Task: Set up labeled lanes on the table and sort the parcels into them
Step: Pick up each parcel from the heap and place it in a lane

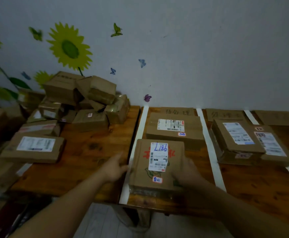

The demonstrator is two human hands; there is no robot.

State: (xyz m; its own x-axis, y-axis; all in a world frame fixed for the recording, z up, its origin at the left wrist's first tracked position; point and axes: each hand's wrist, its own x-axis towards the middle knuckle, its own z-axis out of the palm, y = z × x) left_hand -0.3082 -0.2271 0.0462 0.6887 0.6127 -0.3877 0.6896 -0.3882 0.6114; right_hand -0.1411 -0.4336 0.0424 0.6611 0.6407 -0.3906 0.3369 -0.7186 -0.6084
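— Pale wall with a sunflower decal (69, 48) behind, wooden tabletop (92, 152) below it. Where is the parcel you're on?

— The L186 parcel (157, 162) lies flat at the near end of the first lane, label up, in front of another parcel (173, 129) that sits under the cardboard lane label (177, 111).

— And the hands?

— One on each side. The left hand (113, 167) is against its left edge, fingers fairly straight, pressing rather than wrapping. The right hand (187, 170) lies over the right edge, but it is too blurred to tell whether it grips or only rests.

— How does it sit in the lane?

— Its long axis runs near to far, along the lane. Its left edge lies over the left tape strip (141, 127); the right tape strip (214, 160) is well apart from it.

— So what does the next move turn on?

— I'd judge a small shift rightward, off the tape. The left hand is on the side to push from, with the right hand steadying.

— Much left?

— Likely, yes: a pile of parcels (81, 98) waits on the left, outside the lanes.
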